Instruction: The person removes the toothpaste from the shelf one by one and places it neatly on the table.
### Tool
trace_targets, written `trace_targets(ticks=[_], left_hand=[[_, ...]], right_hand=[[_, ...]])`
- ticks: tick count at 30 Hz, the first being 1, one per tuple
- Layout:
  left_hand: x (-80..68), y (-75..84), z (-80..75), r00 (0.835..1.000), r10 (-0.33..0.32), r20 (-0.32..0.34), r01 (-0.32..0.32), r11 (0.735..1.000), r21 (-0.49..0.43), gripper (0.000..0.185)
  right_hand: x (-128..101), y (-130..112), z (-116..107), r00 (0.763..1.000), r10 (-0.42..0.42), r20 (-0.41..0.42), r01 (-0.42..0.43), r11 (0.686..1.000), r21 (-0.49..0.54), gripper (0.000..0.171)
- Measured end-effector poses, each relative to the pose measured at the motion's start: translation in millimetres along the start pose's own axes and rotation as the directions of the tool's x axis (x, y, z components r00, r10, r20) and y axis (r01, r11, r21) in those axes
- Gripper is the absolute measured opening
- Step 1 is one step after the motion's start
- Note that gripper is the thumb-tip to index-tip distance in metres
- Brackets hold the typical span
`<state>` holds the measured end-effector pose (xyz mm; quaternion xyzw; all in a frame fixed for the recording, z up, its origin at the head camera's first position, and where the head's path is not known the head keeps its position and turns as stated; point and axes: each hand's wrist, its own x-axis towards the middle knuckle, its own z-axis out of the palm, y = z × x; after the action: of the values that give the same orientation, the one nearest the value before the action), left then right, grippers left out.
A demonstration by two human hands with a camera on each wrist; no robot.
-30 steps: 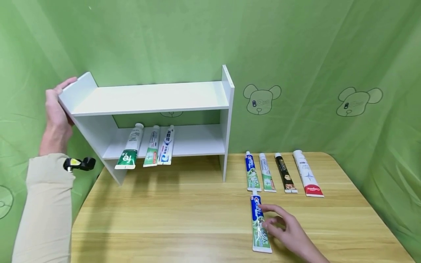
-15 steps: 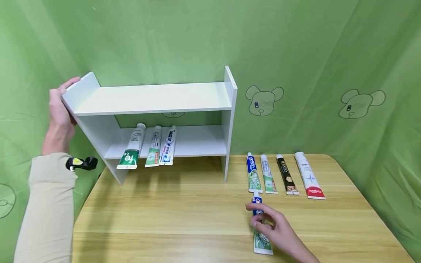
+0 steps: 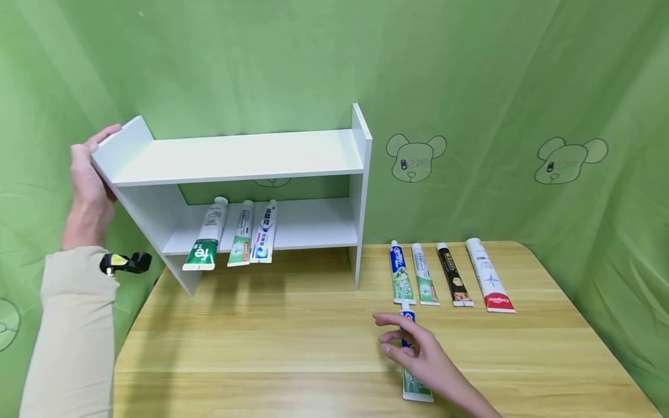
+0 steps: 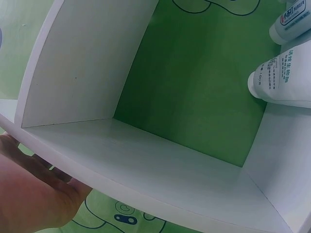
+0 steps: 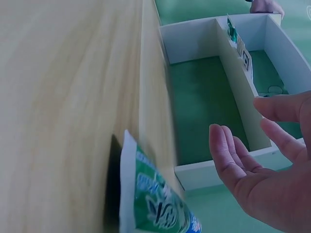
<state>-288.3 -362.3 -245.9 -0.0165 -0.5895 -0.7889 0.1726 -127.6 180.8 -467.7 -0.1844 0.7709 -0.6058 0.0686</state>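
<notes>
My left hand point(image 3: 90, 180) rests against the outer side of a white two-tier shelf point(image 3: 237, 155), at its left panel. In the left wrist view, its fingers point(image 4: 43, 165) lie along that panel's outside, partly hidden by it. My right hand point(image 3: 420, 354) is over a blue and green Crest toothpaste tube point(image 3: 415, 388) on the table, its fingers loosely bent and holding nothing. The hand covers the tube's middle in the head view. The right wrist view has the tube point(image 5: 158, 199) lying apart from the hand point(image 5: 267, 179).
Three toothpaste tubes lie on the lower shelf board: one green and white point(image 3: 207, 238), a slim one point(image 3: 242, 235) and a blue-white one point(image 3: 265, 232). Several more lie in a row on the wooden table point(image 3: 261, 342), including a black one point(image 3: 455, 276) and a red-white Colgate point(image 3: 489, 276).
My right hand has moved left across the Crest tube, from beside it to over it, with the fingertips now past its left edge. The left hand and shelf stay in place.
</notes>
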Motion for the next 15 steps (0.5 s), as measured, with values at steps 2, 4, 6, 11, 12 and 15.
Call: trace_targets(ticks=[2,4,6,11,12,15], left_hand=[[-0.1,0.6,0.1,1.000,-0.001,-0.002,0.001,1.000,0.003,0.047],[-0.4,1.1,0.3,1.000,-0.003,-0.004,0.003,1.000,0.005,0.046],[-0.7,1.6,0.4,1.000,-0.004,-0.005,0.004,1.000,0.007,0.046],[-1.6,1.6,0.6,1.000,-0.002,-0.001,0.002,1.000,0.008,0.046],[-1.7,1.5,0.5,1.000,-0.002,-0.002,0.002,1.000,0.008,0.046],[-1.8,1.3,0.5,1.000,0.000,-0.004,0.000,1.000,0.014,0.046]], right_hand=[[3,-2,2,1.000,0.012,0.000,-0.012,1.000,0.010,0.051],[6,-4,5,1.000,0.014,0.000,-0.014,1.000,0.015,0.050],[9,-6,7,1.000,0.003,0.006,-0.004,1.000,0.020,0.050],[19,-11,14,1.000,-0.011,0.012,0.010,1.000,0.018,0.050],[21,-12,15,1.000,-0.008,0.010,0.008,1.000,0.017,0.051],[27,-16,19,1.000,-0.007,0.010,0.007,1.000,0.020,0.052]])
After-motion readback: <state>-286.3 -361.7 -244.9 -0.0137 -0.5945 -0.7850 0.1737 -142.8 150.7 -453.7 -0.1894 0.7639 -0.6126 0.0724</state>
